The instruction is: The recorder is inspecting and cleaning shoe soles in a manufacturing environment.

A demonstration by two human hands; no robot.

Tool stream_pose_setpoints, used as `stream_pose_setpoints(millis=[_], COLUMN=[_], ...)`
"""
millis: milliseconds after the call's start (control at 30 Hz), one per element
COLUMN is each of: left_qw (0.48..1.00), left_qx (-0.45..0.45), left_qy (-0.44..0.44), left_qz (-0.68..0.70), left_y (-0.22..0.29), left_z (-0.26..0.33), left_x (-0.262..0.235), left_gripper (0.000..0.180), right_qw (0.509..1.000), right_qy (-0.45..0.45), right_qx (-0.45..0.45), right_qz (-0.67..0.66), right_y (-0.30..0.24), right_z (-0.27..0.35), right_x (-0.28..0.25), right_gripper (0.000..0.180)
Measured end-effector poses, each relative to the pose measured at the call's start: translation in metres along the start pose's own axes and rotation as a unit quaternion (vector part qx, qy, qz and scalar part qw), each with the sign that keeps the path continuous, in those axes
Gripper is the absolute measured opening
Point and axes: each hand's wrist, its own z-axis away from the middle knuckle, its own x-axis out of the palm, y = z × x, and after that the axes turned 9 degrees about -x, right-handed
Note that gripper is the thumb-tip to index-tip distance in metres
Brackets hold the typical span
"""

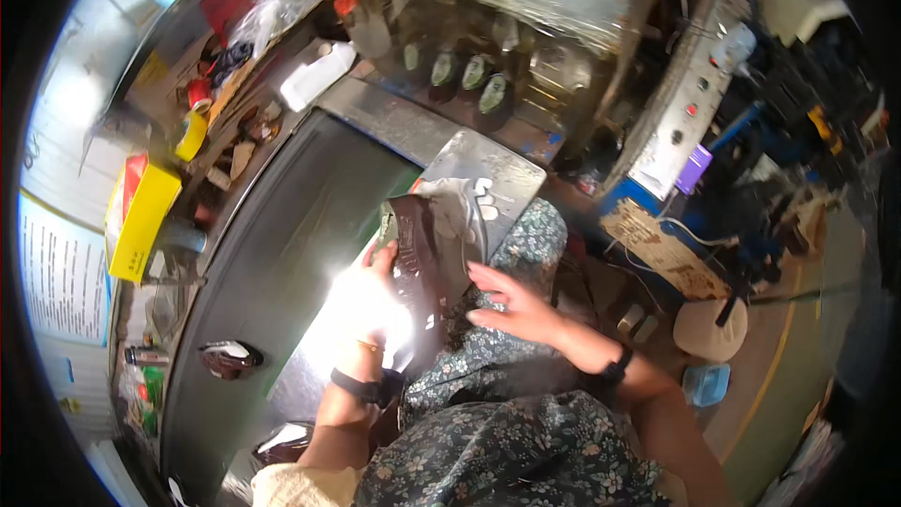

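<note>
A dark brown, glossy shoe with a pale green inside stands out in front of me, over the edge of a conveyor belt. My left hand grips its left side, thumb and fingers at the upper rim; strong glare washes out part of that hand. To the right of the shoe, my right hand hovers with fingers apart and holds nothing. A grey and white cloth or glove lies against the shoe's far right side, on a worn metal plate. Flowered fabric covers my lap.
Another brown shoe rides on the belt at left, and one more lies near my left forearm. Several shoes stand under the machine. A yellow box and yellow tape line the left shelf. At right are a control panel and beige stool.
</note>
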Motion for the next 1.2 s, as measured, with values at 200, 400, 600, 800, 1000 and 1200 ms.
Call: stream_pose_setpoints(millis=[200,400,600,800,1000,1200], left_qw=[0.924,0.922,0.899,0.927,0.9,0.896], left_qx=[-0.095,0.027,0.011,0.01,-0.036,0.007], left_qy=[-0.224,-0.364,-0.336,-0.31,-0.353,-0.364], left_qz=[0.296,-0.13,-0.279,-0.21,-0.253,-0.253], left_y=[0.061,0.058,0.033,0.016,0.019,0.017], left_z=[0.061,0.1,0.113,0.113,0.125,0.134], left_x=[0.105,0.083,0.073,0.083,0.09,0.095], left_gripper=[0.064,0.057,0.041,0.044,0.042,0.041], right_qw=[0.952,0.869,0.597,0.618,0.588,0.577], right_qy=[0.214,0.393,0.455,0.431,0.381,0.436], right_qx=[0.012,-0.078,-0.021,0.157,0.168,0.079], right_qz=[-0.219,0.29,0.66,0.639,0.693,0.686], right_y=[-0.087,-0.159,-0.193,-0.214,-0.191,-0.157], right_z=[0.052,0.165,0.204,0.204,0.199,0.204], right_x=[-0.056,-0.201,-0.365,-0.425,-0.41,-0.406], right_gripper=[0.083,0.078,0.071,0.071,0.072,0.065])
